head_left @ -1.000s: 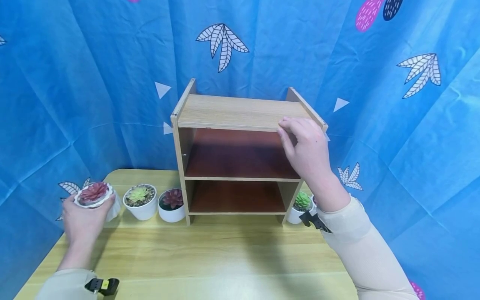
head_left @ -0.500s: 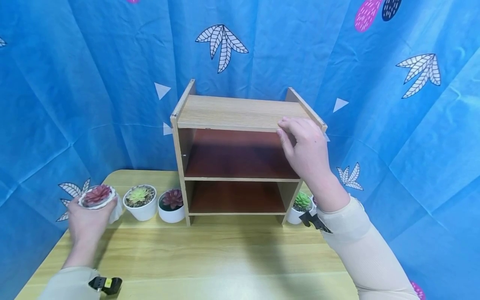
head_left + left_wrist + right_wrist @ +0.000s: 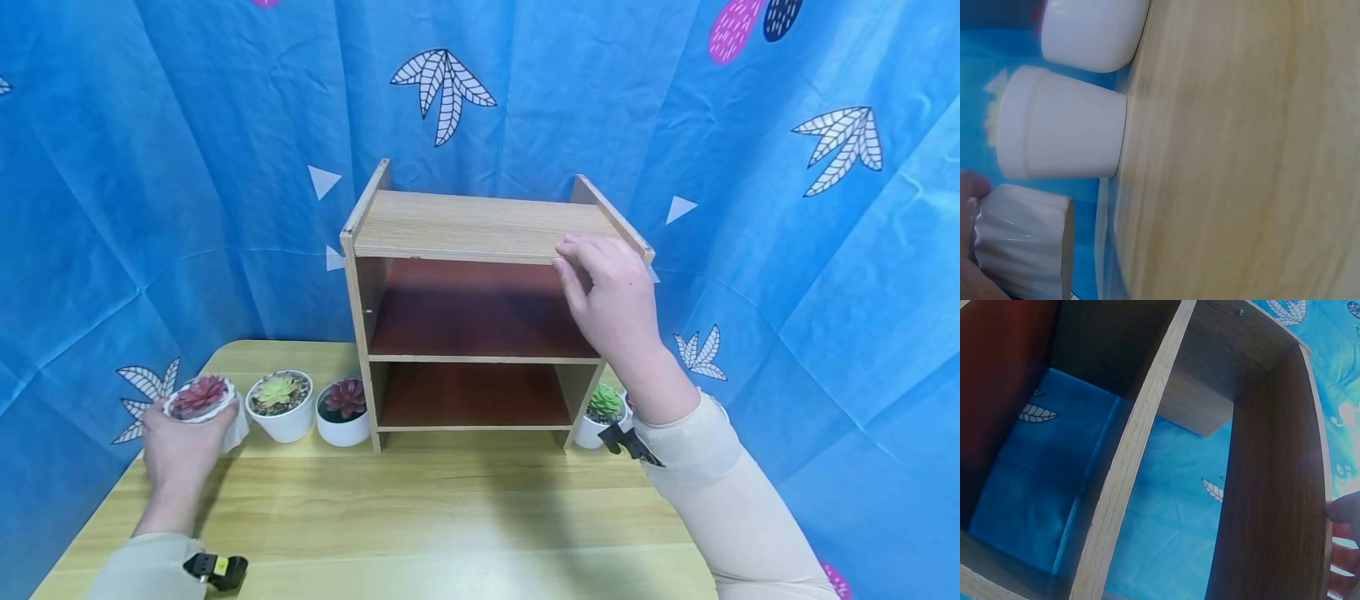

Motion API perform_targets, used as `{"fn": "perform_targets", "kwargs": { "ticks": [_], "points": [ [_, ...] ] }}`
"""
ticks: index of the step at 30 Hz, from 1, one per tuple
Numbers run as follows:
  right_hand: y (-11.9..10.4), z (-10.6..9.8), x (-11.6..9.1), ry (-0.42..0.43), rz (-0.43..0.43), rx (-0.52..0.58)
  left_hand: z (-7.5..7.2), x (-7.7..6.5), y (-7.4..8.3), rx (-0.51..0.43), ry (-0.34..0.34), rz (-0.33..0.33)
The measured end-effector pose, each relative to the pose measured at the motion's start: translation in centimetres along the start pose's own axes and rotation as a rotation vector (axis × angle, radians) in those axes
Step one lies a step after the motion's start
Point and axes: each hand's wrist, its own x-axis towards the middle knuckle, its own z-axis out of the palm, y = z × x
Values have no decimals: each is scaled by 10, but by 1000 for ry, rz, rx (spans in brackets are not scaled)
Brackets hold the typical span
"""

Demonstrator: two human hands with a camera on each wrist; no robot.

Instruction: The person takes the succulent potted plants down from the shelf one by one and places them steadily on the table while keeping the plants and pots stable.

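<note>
At the table's left side, my left hand (image 3: pixel 182 450) grips a white fluted pot with a red succulent (image 3: pixel 201 396), fingers around its rim. In the left wrist view, the base of this fluted pot (image 3: pixel 1022 240) is tilted and apart from the tabletop. Right beside it stands a white pot with a light green succulent (image 3: pixel 281 404). My right hand (image 3: pixel 617 287) holds the front edge of the top board of a small wooden shelf (image 3: pixel 480 225), near its right end. In the right wrist view, the thumb and fingertips (image 3: pixel 1342 515) meet that board's edge.
Left of the shelf stands a white pot with a dark red succulent (image 3: pixel 345 410). A pot with a bright green succulent (image 3: pixel 602 408) stands on its right, partly behind the right sleeve. Blue patterned cloth (image 3: pixel 247 167) surrounds the wooden table (image 3: pixel 420 517).
My left hand has moved a little to the right and down with the red succulent's pot, closer to the light green one. The right hand stays at the shelf.
</note>
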Motion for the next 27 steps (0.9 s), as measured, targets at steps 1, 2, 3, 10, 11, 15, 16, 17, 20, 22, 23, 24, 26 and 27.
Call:
{"fn": "perform_targets", "kwargs": {
  "ticks": [1,2,3,10,11,15,16,17,20,22,23,24,26,27],
  "points": [
    [0,0,0,0,-1,1,0,0,-1,-1,0,-2],
    [0,0,0,0,-1,1,0,1,-1,-1,-1,-4],
    [-1,-1,0,-1,-1,2,1,1,-2,-2,0,-5],
    [-2,-2,1,-6,4,-1,3,0,-3,10,-14,-10],
    [-2,-2,1,-7,4,-1,3,-1,-3,12,-15,-10],
    [-3,-2,1,-11,3,-2,5,-1,-4,24,-19,-11],
    [-3,-2,1,-12,2,-2,5,-1,-4,25,-19,-10],
    [-3,-2,1,-12,3,-3,5,-1,-5,27,-19,-9],
    [-3,-2,1,-14,4,-3,7,0,-7,31,-15,-8],
    [-3,-2,0,-14,5,-4,8,1,-8,32,-13,-9],
    [-3,-2,0,-14,6,-4,8,1,-9,32,-13,-8],
    [-3,-2,0,-13,6,-5,8,1,-9,32,-13,-8],
    [-3,-2,1,-12,5,-5,9,2,-9,29,-17,-9],
    [-3,-2,1,-12,5,-6,9,2,-9,30,-19,-11]
  ]
}}
